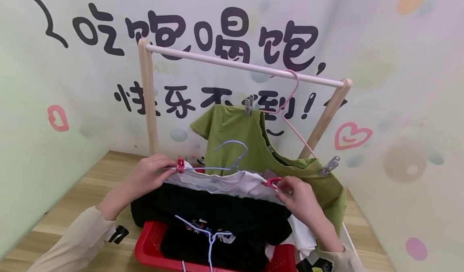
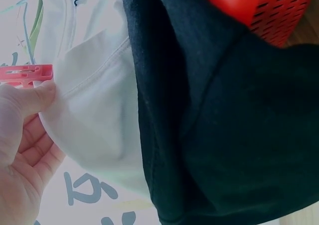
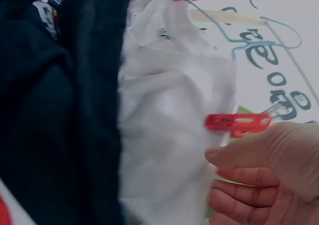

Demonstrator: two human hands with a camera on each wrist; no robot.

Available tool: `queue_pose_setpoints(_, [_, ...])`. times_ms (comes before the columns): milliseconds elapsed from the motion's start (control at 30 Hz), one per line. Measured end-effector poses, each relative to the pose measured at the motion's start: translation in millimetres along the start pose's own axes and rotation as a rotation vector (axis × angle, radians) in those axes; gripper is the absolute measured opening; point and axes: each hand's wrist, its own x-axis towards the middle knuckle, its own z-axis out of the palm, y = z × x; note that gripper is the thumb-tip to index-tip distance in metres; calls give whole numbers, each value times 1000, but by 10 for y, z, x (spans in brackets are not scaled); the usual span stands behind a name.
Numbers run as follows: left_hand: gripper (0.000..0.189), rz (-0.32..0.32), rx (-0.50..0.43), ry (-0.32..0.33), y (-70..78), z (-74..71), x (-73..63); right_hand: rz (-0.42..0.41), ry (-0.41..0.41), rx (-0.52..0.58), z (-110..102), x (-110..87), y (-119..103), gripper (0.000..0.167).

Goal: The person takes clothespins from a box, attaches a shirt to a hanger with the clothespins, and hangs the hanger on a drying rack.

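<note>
The white shirt [image 1: 250, 186] is held up near the red basket's [image 1: 148, 246] far edge, one shoulder being pinched beside a red clip [image 1: 180, 165] by the left hand [image 1: 149, 172]. Whether the other shoulder is gripped by the right hand [image 1: 302, 197] cannot be told. Clips are probably placed to secure the blue hanger [image 1: 247, 149]. Dark clothes [image 1: 214, 252] are contained in the basket.

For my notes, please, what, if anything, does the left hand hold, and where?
The left hand pinches the white T-shirt by its shoulder, beside a red clip.
</note>
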Motion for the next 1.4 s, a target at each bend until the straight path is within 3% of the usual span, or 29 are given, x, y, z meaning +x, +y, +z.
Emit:
queue_pose_setpoints(233, [47,-25,6,-24,11,-2,-6,-5,20,-51,58,2,64,17])
queue_pose_setpoints(500, [47,-34,23,-9,22,-34,-17,4,10,-76,50,26,28,14])
queue_pose_setpoints(800, [47,-38,1,-26,-10,-35,44,-10,81,-81,27,15,57,15])
queue_pose_setpoints(1033, [8,-49,-7,-43,-37,-43,80,-3,105,-69,10,18,62,15])
queue_pose_setpoints(1200, [27,-70,33,-42,-46,-39,143,-26,188,-59,4,31,63,16])
queue_pose_setpoints(1400, [22,-94,61,-24,-72,-28,280,-91,326,-86,-61,65,40,15])
